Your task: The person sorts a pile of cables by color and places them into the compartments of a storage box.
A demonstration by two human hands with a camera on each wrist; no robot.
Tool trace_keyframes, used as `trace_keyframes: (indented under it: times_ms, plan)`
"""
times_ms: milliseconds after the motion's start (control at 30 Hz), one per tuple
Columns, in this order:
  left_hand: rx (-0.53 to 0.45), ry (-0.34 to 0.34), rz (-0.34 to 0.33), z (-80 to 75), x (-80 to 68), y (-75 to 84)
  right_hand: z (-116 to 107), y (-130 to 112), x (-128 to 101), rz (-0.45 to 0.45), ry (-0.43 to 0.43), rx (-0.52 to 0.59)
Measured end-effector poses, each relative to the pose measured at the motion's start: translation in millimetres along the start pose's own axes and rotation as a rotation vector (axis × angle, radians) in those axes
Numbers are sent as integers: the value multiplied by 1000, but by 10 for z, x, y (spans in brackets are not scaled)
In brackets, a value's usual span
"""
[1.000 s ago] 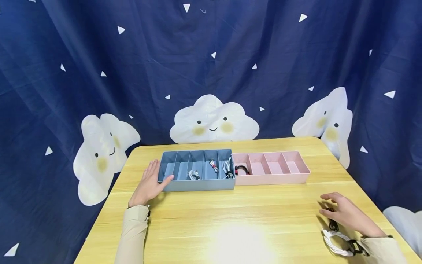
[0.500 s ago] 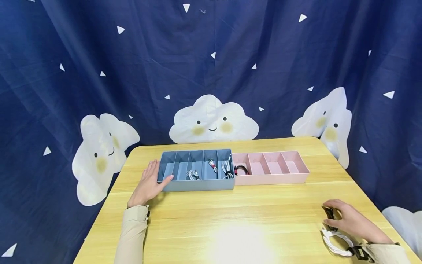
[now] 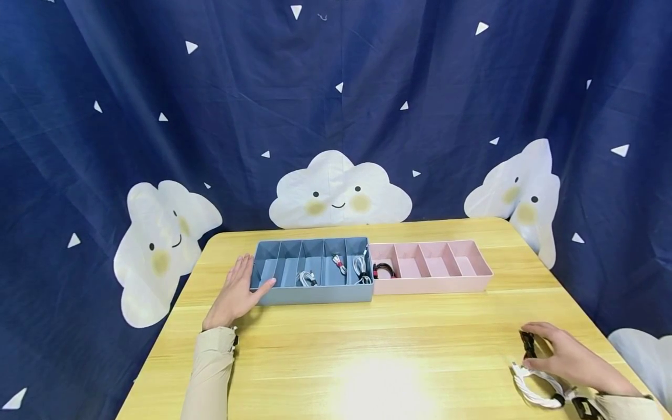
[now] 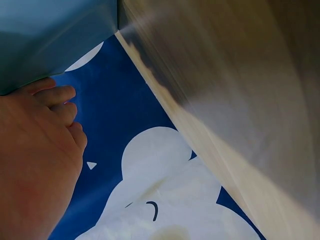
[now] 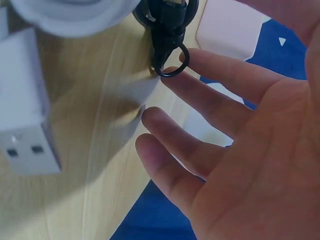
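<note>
My left hand (image 3: 234,294) lies with straight fingers along the left end of a blue divided organizer tray (image 3: 317,294), its thumb over the front rim. In the left wrist view the curled outer fingers show below the blue wall. At the table's right side my right hand (image 3: 569,359) pinches a small coiled black cable (image 3: 527,344) between fingers and thumb. Seen from the right wrist, the fingertips meet a loop of the black cable (image 5: 170,30); the thumb tip is out of view. Just below it lies a coiled white cable (image 3: 532,398) with a USB plug (image 5: 30,115).
A pink divided tray (image 3: 430,284) adjoins the blue one, with a black coiled cable (image 3: 385,268) in its left compartment. White cables (image 3: 307,279) lie in several blue compartments. A blue cloud-print curtain (image 3: 336,116) hangs behind the wooden table (image 3: 315,350).
My right hand has moved slightly down and to the right, closing around the black cable, which has tilted and shifted a little. My left hand and both trays stay put.
</note>
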State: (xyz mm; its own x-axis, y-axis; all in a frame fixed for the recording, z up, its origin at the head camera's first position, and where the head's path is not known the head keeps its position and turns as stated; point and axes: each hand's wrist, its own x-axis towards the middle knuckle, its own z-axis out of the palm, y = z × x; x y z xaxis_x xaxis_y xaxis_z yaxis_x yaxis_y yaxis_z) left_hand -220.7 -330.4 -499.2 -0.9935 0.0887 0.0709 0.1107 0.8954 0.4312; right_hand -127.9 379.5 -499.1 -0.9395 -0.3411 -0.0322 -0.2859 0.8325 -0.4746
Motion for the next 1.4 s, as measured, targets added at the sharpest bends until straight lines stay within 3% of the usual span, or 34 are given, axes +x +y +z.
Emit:
trace_keyframes:
  times_ms: [300,500,767,1400]
  plan:
    - [-1,5,5,-3,-6,5,-11,-40,65,84,-2,0]
    - [-7,-15,-2,-6,-8,20,5,-53,73,92,40,-45]
    - [-5,-10,0,-17,4,19,4,-65,76,129,17,-57]
    - [-20,-8,-2,6,-4,-6,-51,-128,121,75,70,-45]
